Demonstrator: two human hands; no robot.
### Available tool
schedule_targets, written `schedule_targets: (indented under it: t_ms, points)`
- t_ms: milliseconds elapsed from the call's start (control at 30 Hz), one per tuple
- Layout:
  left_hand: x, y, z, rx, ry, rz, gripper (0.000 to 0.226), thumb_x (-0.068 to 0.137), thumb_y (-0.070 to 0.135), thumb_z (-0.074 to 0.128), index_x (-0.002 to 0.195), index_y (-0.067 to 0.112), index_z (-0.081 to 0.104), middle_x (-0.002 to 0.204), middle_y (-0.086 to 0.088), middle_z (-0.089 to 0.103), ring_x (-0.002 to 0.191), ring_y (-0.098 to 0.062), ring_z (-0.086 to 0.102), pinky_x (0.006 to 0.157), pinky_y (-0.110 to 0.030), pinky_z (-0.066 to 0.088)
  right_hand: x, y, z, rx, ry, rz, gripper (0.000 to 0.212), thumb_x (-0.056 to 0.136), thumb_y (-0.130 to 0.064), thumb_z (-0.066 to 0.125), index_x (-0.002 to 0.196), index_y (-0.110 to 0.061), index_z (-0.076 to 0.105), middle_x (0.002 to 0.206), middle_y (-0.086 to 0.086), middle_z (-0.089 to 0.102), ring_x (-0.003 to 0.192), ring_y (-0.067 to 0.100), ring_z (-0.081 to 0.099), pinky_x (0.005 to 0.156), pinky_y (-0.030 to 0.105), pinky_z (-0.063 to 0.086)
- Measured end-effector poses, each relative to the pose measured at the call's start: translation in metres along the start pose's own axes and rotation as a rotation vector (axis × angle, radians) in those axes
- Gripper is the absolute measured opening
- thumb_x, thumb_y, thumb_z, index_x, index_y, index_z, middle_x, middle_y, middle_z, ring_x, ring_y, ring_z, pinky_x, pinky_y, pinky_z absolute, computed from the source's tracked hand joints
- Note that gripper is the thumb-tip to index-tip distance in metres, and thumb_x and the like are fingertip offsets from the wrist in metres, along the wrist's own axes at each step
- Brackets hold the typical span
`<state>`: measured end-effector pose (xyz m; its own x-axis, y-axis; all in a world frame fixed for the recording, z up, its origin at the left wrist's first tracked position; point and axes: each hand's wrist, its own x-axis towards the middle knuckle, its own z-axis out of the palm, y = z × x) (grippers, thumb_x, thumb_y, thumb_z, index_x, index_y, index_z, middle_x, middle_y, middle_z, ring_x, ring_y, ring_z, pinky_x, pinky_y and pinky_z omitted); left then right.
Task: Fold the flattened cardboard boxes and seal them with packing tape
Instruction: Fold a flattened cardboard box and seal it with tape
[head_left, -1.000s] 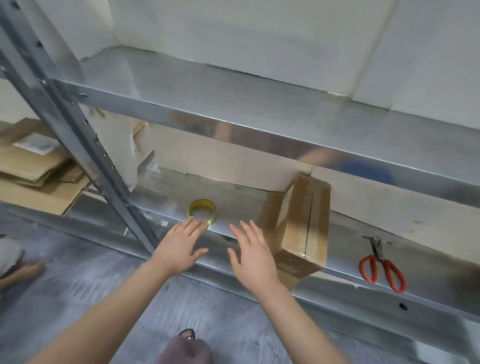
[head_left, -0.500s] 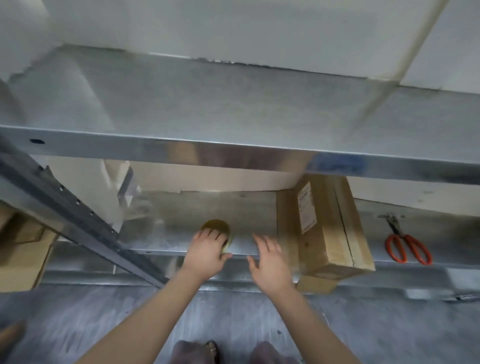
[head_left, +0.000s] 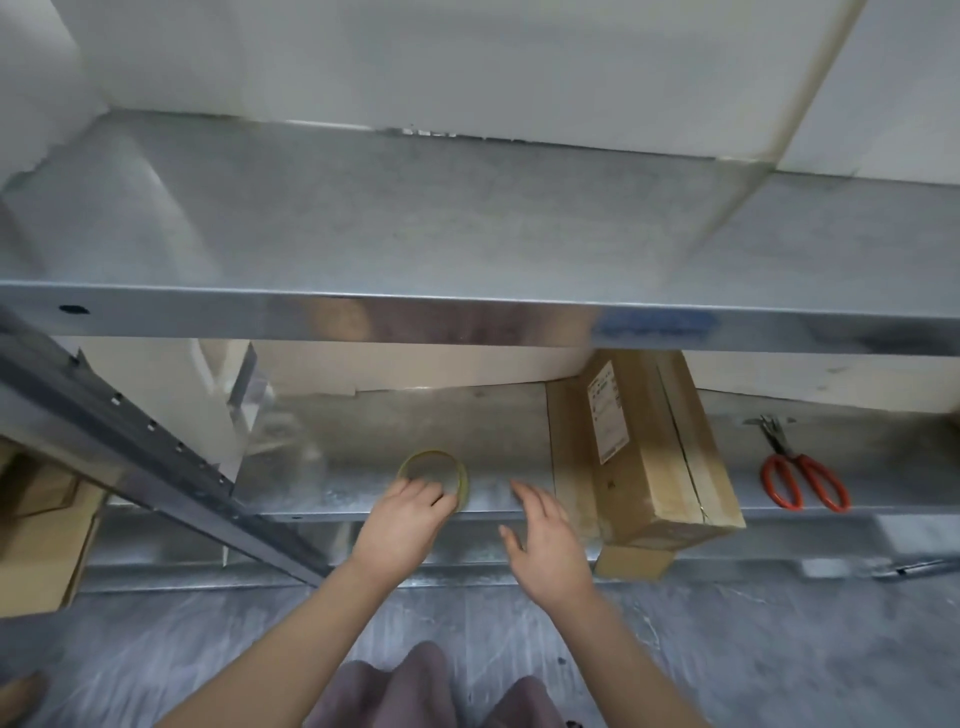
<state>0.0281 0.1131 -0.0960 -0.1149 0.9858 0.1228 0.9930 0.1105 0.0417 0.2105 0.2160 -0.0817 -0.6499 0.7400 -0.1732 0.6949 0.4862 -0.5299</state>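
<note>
Left hand (head_left: 400, 525) has curled onto tape roll (head_left: 432, 454), hiding its near rim.

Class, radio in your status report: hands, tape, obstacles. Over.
Left hand grips tape roll on lower shelf. Right hand open, beside it. Cardboard box right of hands, nothing blocking.

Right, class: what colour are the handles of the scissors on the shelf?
Orange-red; the scissors show best in the head view.
</note>
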Motion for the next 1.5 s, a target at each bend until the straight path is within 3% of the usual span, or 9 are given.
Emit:
schedule_targets:
  t_ms: [267, 500, 667, 833, 967, 1067, 1167, 1300, 1500]
  points:
    - [-0.014, 0.023, -0.031, 0.07, 0.033, 0.079, 0.043, 0.049, 0.0, 0.079, 0.083, 0.02, 0.06, 0.07, 0.003, 0.047, 0.063, -0.019, 0.046, 0.063, -0.029, 0.03, -0.012, 0.0, -0.035, -0.083, 0.019, -0.162, 0.069, 0.087, -0.045, 0.066, 0.146, -0.04, 0.031, 0.146, -0.015, 0.038, 0.138, 0.009, 0.031, 0.106, 0.028, 0.04]
    - [-0.012, 0.074, -0.062, -0.007, 0.18, 0.102, 0.004, 0.081, 0.02, 0.062, 0.084, 0.02, 0.06, 0.073, 0.003, 0.051, 0.065, -0.022, 0.051, 0.066, -0.03, 0.032, -0.036, 0.014, -0.053, -0.004, 0.199, -0.265, 0.021, 0.084, -0.036, 0.068, 0.103, -0.03, 0.065, 0.104, -0.013, 0.065, 0.101, 0.013, 0.059, 0.078, 0.025, 0.047]
    - [-0.012, 0.116, -0.074, -0.076, 0.195, 0.079, 0.015, 0.085, 0.03, 0.052, 0.09, 0.02, 0.062, 0.074, 0.006, 0.055, 0.07, -0.019, 0.053, 0.074, -0.028, 0.036, -0.059, 0.041, -0.075, 0.01, 0.335, -0.304, 0.006, 0.083, -0.024, 0.072, 0.084, -0.025, 0.067, 0.081, -0.01, 0.066, 0.077, 0.016, 0.062, 0.061, 0.022, 0.044]
    - [-0.007, 0.15, -0.083, -0.224, 0.14, 0.006, 0.018, 0.082, 0.035, 0.06, 0.098, 0.029, 0.055, 0.079, 0.014, 0.06, 0.079, -0.01, 0.058, 0.095, -0.025, 0.036, -0.077, 0.079, -0.107, 0.027, 0.343, -0.383, 0.014, 0.082, -0.034, 0.063, 0.085, -0.029, 0.076, 0.08, -0.013, 0.066, 0.073, 0.014, 0.06, 0.066, 0.022, 0.049]
    - [0.003, 0.185, -0.087, -0.273, 0.132, 0.025, 0.019, 0.082, 0.039, 0.058, 0.098, 0.029, 0.055, 0.083, 0.015, 0.061, 0.082, -0.011, 0.054, 0.085, -0.024, 0.037, -0.093, 0.109, -0.13, 0.146, 0.243, -0.393, 0.021, 0.087, -0.032, 0.062, 0.1, -0.027, 0.078, 0.085, -0.012, 0.068, 0.078, 0.011, 0.059, 0.074, 0.014, 0.043]
    - [0.012, 0.205, -0.087, -0.288, 0.089, 0.024, 0.017, 0.083, 0.043, 0.06, 0.094, 0.033, 0.053, 0.082, 0.017, 0.06, 0.08, -0.006, 0.052, 0.082, -0.022, 0.034, -0.097, 0.127, -0.146, 0.236, 0.248, -0.318, 0.012, 0.085, -0.024, 0.073, 0.095, -0.026, 0.079, 0.084, -0.011, 0.071, 0.077, 0.006, 0.063, 0.075, 0.018, 0.048]
    - [0.022, 0.213, -0.088, -0.314, 0.048, -0.022, 0.022, 0.081, 0.044, 0.067, 0.095, 0.034, 0.053, 0.084, 0.016, 0.063, 0.081, -0.006, 0.057, 0.08, -0.022, 0.034, -0.101, 0.139, -0.159, 0.269, 0.284, -0.279, 0.009, 0.082, -0.018, 0.077, 0.088, -0.025, 0.079, 0.08, -0.015, 0.07, 0.074, 0.001, 0.061, 0.073, 0.005, 0.041]
    - [0.04, 0.198, -0.101, -0.383, 0.092, -0.125, 0.04, 0.076, 0.064, 0.054, 0.098, 0.032, 0.061, 0.086, 0.017, 0.067, 0.08, -0.003, 0.059, 0.076, -0.016, 0.032, -0.114, 0.138, -0.164, 0.28, 0.309, -0.342, 0.008, 0.082, -0.024, 0.071, 0.084, -0.025, 0.078, 0.075, -0.025, 0.06, 0.073, -0.009, 0.054, 0.07, 0.001, 0.036]
    - [0.054, 0.198, -0.111, -0.593, 0.031, -0.056, 0.055, 0.065, 0.085, 0.047, 0.105, 0.046, 0.051, 0.086, 0.03, 0.059, 0.095, 0.016, 0.046, 0.092, -0.006, 0.022, -0.105, 0.14, -0.188, 0.467, 0.241, -0.05, 0.015, 0.08, -0.019, 0.079, 0.087, -0.032, 0.077, 0.068, -0.016, 0.069, 0.072, 0.0, 0.064, 0.069, 0.007, 0.044]
